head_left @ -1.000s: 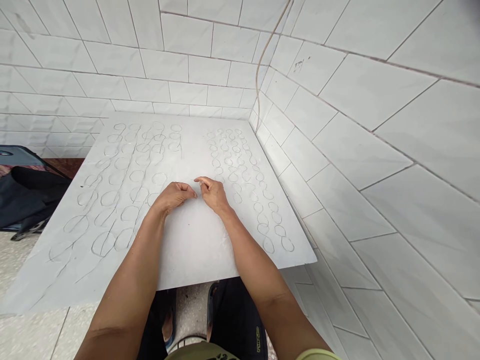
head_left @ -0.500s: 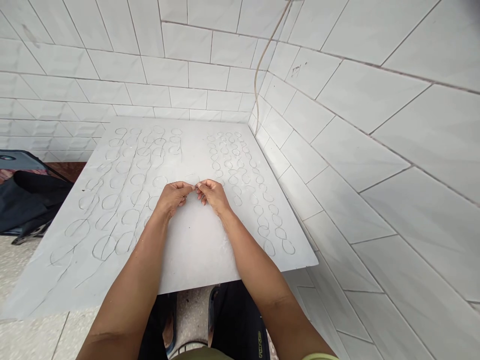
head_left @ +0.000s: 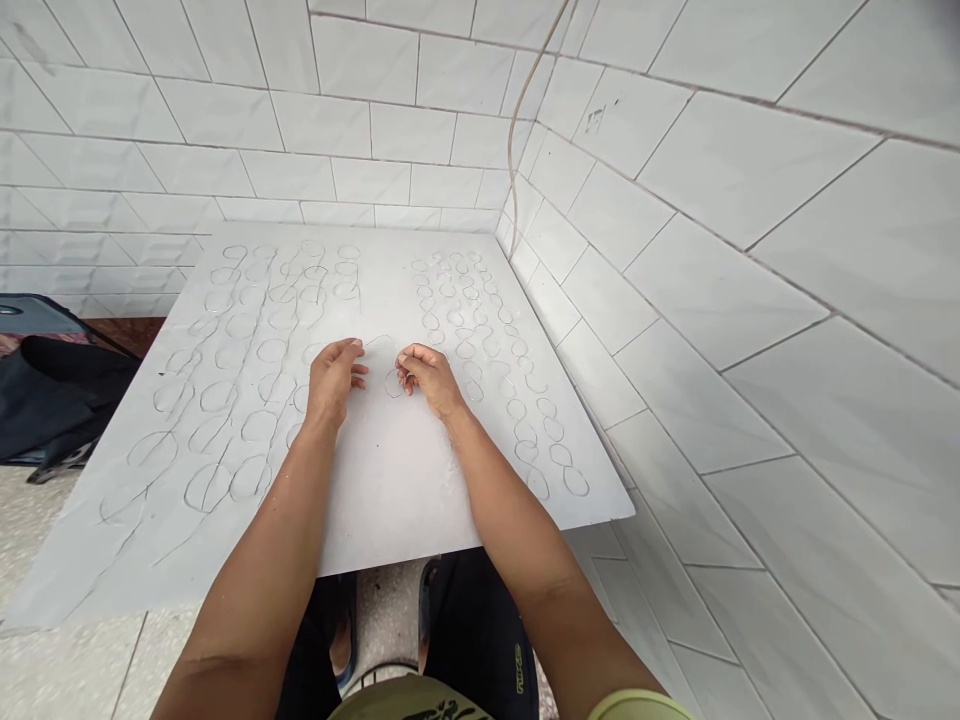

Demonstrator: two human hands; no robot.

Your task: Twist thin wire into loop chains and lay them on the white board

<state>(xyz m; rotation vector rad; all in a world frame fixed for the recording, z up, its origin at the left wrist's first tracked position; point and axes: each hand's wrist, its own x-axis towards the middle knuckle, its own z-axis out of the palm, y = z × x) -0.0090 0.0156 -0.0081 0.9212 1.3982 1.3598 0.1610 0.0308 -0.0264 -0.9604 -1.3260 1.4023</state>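
Note:
My right hand (head_left: 430, 380) is closed in a pinch on a thin wire over the middle of the white board (head_left: 397, 480). A small wire loop (head_left: 394, 384) hangs beside its fingertips on the left. A little to the left, my left hand (head_left: 334, 382) has thumb and index finger together at the other end of a fine wire strand (head_left: 379, 340) that arcs between the hands. Its remaining fingers are slightly apart. The strand is so thin that the exact grip is hard to see.
Rows of larger wire rings (head_left: 217, 396) lie on the board's left, with smaller linked loops (head_left: 527, 452) on its right. Tiled walls (head_left: 690, 250) meet behind the board, where a cable (head_left: 514, 150) hangs. A dark bag (head_left: 56, 400) stands at the left.
My hands, which met at the fingertips, are apart now; the left has moved left. The small wire loop shows beside my right fingertips. The view has shifted slightly.

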